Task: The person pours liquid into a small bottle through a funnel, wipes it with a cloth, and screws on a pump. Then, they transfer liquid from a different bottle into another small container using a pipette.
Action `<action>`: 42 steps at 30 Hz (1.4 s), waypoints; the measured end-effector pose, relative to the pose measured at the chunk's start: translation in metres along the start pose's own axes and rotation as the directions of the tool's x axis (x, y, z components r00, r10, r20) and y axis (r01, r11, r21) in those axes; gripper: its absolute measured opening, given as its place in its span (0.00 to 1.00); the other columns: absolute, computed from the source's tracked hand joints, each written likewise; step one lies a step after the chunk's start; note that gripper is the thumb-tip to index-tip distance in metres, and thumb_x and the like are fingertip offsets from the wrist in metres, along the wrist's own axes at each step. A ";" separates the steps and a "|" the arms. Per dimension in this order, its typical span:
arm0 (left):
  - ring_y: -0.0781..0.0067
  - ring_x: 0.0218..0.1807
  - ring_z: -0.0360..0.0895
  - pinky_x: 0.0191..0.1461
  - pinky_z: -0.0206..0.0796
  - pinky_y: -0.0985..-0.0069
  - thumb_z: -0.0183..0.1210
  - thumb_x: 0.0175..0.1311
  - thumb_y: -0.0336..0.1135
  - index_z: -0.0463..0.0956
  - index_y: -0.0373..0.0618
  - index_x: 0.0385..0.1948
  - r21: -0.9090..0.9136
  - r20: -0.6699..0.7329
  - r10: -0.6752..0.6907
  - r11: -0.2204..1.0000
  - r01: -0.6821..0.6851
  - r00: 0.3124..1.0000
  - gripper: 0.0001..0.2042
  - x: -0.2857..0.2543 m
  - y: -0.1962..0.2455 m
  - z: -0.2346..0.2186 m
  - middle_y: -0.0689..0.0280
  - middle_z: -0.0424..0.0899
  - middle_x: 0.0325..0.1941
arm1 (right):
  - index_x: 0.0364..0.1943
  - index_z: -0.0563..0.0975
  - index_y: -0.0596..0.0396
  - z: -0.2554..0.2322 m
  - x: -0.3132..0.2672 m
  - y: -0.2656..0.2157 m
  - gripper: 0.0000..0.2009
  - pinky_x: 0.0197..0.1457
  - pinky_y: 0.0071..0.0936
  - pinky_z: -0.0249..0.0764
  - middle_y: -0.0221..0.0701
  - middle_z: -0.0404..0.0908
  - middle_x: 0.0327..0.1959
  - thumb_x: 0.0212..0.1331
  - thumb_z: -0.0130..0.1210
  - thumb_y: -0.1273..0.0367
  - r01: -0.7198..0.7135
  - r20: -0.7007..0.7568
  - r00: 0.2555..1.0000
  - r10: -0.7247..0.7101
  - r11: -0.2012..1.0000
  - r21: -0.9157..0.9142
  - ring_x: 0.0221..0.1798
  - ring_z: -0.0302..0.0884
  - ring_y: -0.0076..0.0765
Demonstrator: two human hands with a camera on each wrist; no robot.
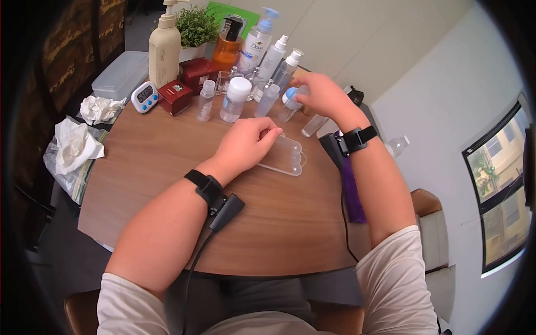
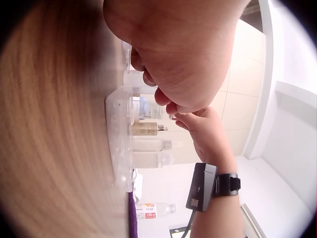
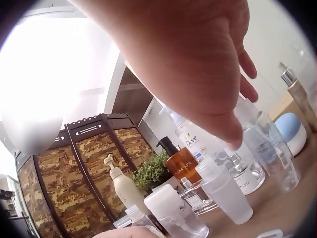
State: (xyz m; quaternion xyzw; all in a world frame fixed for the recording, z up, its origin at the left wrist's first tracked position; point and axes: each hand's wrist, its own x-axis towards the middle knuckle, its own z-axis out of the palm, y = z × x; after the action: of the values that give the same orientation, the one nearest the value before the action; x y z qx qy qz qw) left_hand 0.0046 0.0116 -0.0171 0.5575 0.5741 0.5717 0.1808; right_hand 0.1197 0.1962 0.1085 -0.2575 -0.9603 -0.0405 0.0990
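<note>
In the head view my right hand [image 1: 329,100] reaches to the back of the table, its thumb and fingers around the top of a clear bottle [image 1: 290,106]. That bottle [image 3: 277,158] stands upright in the right wrist view, with my right hand [image 3: 198,64] over its neck; the fingertips partly hide the top. My left hand [image 1: 243,145] is low at the left end of a clear scalloped tray [image 1: 287,156], fingers loosely curled and holding nothing visible. In the left wrist view the left hand [image 2: 183,59] hangs beside the tray [image 2: 118,139].
Frosted bottle [image 1: 268,100], white-capped bottle [image 1: 234,100] and small bottle [image 1: 205,103] stand left of the right hand. Behind are a pump bottle [image 1: 164,56], amber bottle [image 1: 226,53] and plant [image 1: 195,25]. Red boxes [image 1: 175,97], a timer [image 1: 145,97] and tissues [image 1: 75,148] lie left; purple cloth [image 1: 353,192] right.
</note>
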 end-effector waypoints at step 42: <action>0.90 0.27 0.69 0.30 0.57 0.86 0.60 0.80 0.39 0.84 0.41 0.40 0.026 -0.030 -0.112 0.993 0.113 0.993 0.11 -0.002 -0.007 0.007 0.78 0.76 0.26 | 0.53 0.84 0.54 -0.003 -0.048 0.044 0.20 0.44 0.40 0.83 0.39 0.88 0.45 0.53 0.72 0.72 -0.184 -0.029 0.981 0.191 0.970 0.158 0.42 0.88 0.46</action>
State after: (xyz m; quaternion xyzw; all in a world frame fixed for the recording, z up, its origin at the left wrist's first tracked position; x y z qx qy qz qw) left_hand 0.0083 0.0152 -0.0257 0.5185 0.6151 0.5605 0.1965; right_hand 0.1831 0.2108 0.1029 -0.3376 -0.9296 0.0380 0.1431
